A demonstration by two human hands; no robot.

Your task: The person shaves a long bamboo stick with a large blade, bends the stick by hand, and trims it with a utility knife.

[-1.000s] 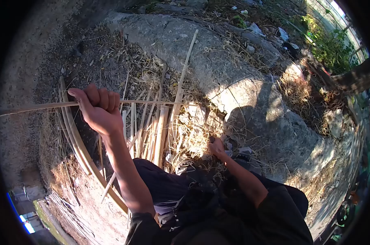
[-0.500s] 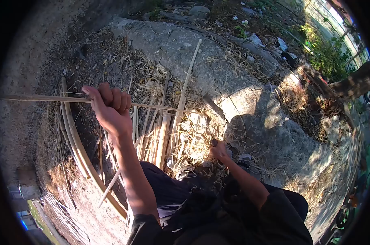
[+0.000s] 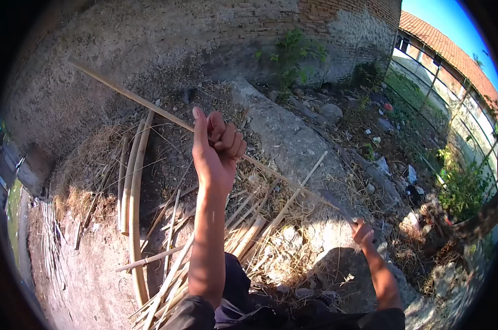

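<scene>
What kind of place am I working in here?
Outdoors, probably a rough yard beside buildings: a weathered wall with exposed brick rises ahead, a tiled roof shows beyond, and pale strips lie loose on the ground.

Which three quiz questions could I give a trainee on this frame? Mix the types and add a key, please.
1. Which is higher in the picture: the left hand or the right hand?
2. True or false: the left hand grips the long strip.
3. What lies to the left of the left forearm in the picture?
A) a metal bucket
B) long poles
C) a coil of blue rope

Key:
1. The left hand.
2. True; the strip passes through its grasp.
3. B.
</scene>
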